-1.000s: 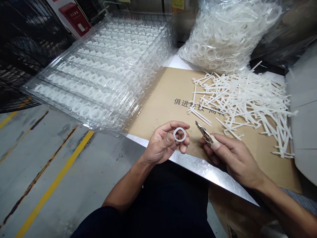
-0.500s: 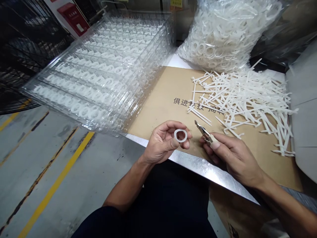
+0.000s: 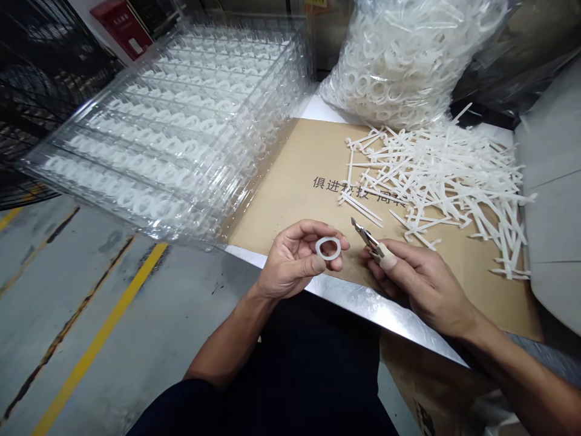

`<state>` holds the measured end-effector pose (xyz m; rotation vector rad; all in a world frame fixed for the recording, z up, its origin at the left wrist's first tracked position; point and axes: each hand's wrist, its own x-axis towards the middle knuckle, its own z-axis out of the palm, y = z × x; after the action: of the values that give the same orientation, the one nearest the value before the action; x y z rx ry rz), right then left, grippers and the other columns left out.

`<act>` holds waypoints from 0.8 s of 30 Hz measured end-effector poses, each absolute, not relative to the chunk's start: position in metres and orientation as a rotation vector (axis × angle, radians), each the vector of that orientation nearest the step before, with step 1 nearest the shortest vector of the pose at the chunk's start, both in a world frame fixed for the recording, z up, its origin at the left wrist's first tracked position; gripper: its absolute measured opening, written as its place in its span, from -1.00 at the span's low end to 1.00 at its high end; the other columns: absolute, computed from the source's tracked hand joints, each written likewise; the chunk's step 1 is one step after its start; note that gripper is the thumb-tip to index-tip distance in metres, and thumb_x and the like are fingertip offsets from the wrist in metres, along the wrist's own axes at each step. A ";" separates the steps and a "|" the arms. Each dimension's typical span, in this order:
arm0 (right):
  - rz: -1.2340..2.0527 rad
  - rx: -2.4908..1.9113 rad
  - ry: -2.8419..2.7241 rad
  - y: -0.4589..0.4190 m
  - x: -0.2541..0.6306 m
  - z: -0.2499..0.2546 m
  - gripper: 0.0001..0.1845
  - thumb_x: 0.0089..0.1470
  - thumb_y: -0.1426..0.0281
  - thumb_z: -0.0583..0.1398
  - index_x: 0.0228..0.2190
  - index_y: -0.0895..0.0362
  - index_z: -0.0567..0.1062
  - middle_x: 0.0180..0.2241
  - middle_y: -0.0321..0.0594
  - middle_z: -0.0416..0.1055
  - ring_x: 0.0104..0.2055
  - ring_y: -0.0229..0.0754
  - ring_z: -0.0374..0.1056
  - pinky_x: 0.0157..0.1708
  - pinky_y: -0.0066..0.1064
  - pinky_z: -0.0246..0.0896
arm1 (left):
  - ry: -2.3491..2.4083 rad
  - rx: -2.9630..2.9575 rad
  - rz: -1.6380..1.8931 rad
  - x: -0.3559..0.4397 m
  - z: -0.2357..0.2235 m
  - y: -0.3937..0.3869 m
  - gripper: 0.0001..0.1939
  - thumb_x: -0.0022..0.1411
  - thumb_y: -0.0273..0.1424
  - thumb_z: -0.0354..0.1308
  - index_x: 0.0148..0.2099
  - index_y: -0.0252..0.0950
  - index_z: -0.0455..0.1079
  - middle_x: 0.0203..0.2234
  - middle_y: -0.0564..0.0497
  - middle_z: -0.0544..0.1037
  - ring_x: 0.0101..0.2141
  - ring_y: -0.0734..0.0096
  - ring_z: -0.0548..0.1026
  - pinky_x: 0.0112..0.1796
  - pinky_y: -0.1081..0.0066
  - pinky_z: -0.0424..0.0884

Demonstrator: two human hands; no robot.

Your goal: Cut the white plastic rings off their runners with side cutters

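ring: white ring (image 3: 327, 247) pinched in left hand (image 3: 290, 261), lying flat-faced upward
cutter: small cutter (image 3: 367, 238) gripped in right hand (image 3: 420, 284), tip up-left, near ring

The left hand (image 3: 290, 260) pinches a flat white plastic ring (image 3: 328, 248) at its fingertips; small steel nippers (image 3: 365, 238) angle up from the right hand (image 3: 422, 287), just beside it

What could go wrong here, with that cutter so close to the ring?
The small metal cutter in the right hand points toward the left hand, so a slip could perhaps nick those fingers. The white plastic ring is pinched only at the fingertips and might drop past the steel table edge.
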<state>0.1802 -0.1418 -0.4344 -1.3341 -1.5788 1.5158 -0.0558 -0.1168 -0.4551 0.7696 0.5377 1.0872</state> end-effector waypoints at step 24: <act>0.581 -1.020 -2.184 -0.134 0.171 -0.450 -0.75 0.20 0.22 0.16 -0.19 0.13 0.46 -0.32 -0.09 0.54 -0.34 -0.06 0.39 -0.33 -0.29 0.25 | 0.926 1.846 1.473 0.043 -0.310 0.124 -0.74 0.34 -0.20 0.24 -0.03 -0.24 0.44 -0.18 -0.08 0.62 -0.22 0.41 0.56 -0.21 0.39 0.48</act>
<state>0.1709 -0.1337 -0.4495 -1.0201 -2.1843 0.5811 0.0431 0.1237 -0.3105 1.8463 0.9259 1.4728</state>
